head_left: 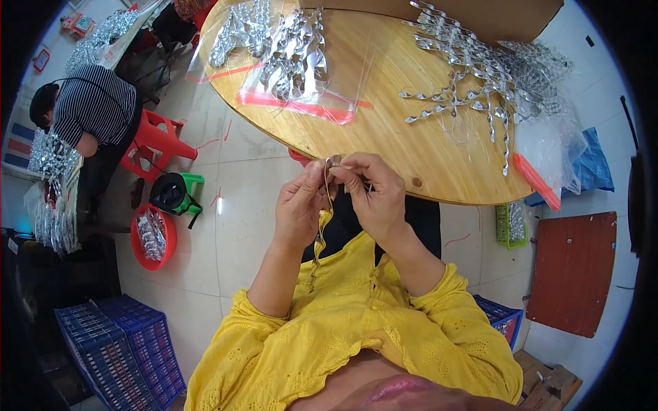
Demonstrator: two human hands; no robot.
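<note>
The work in hand is at the top end of a thin twisted strip (318, 246), held at the middle of the frame, just in front of the table (370, 116). The left hand (299, 205) pinches that end between thumb and forefinger; the right hand (377, 195) pinches right beside it, the fingertips of the two hands almost meeting. What is fine between the tips is too small to tell. The rest of the strip hangs free below the fingers, in front of the yellow shirt (343, 308).

To do this well, the left pinch should stay firm and steady while the right fingertips make the small movements. Working close to the very end gives better control, and the shiny strip looks easy to crease, so a light touch seems best. Letting the tail hang clear of the shirt's frills would keep it from snagging or losing its twist. The loose silver twists (473, 75) at the upper right and the bagged silver strips (298, 58) at the top left of the table lie well apart from the hands.
</note>
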